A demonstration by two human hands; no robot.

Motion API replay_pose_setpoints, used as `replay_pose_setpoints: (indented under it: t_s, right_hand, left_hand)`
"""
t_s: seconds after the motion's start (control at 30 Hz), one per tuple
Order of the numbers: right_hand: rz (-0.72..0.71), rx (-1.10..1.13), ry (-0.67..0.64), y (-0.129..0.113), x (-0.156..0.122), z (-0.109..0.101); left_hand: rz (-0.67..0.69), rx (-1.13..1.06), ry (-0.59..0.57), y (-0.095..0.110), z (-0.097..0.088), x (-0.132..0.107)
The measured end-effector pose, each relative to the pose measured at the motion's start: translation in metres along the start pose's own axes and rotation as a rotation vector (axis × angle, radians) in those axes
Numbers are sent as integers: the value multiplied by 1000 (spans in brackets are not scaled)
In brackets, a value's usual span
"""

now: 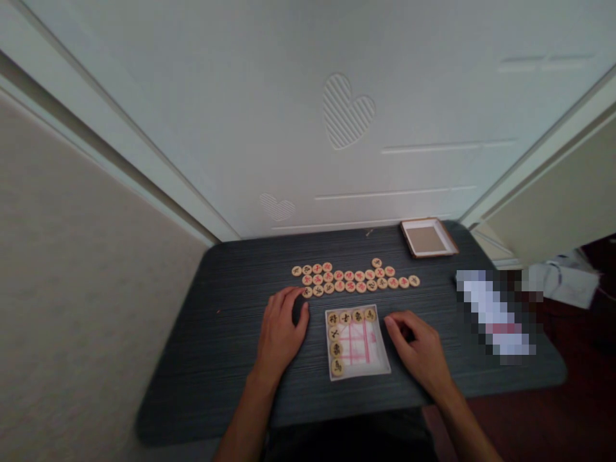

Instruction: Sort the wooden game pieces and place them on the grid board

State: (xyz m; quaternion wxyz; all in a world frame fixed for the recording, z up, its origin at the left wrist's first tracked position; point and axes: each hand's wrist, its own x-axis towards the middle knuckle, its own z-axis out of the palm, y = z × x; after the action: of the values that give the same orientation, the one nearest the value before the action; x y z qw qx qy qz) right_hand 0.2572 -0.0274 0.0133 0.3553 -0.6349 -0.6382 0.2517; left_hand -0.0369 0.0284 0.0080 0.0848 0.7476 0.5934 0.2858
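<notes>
My left hand (282,330) rests on the dark table, thumb apart from the fingers. Its index fingertip is at the edge of the leftmost xiangqi piece (307,292) in the nearest row; whether it presses on it I cannot tell. Just right of the shallow white box (382,353) lies my right hand (416,343), fingers curled in and thumb close to the index finger, with nothing visible in it. Inside the box, round wooden pieces with black characters line the far side and the left side, like the black-marked piece (335,350). Pink lines show on its bottom.
Beyond the box, several red and black pieces (350,276) lie in uneven rows. A box lid (428,237) sits at the table's far right corner, near a pixelated item (493,314). A white panel with raised hearts (349,110) stands behind the table (216,359).
</notes>
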Motion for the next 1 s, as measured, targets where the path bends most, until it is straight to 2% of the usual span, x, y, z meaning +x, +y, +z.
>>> replay_pose_setpoints:
  t_s: [0.57, 1.0]
  right_hand:
    - [-22, 7, 4, 2, 0, 0]
    - [-26, -5, 0, 0, 1, 0]
  left_hand:
    - [32, 34, 11, -1, 1, 1]
    - [-17, 30, 47, -1, 3, 1]
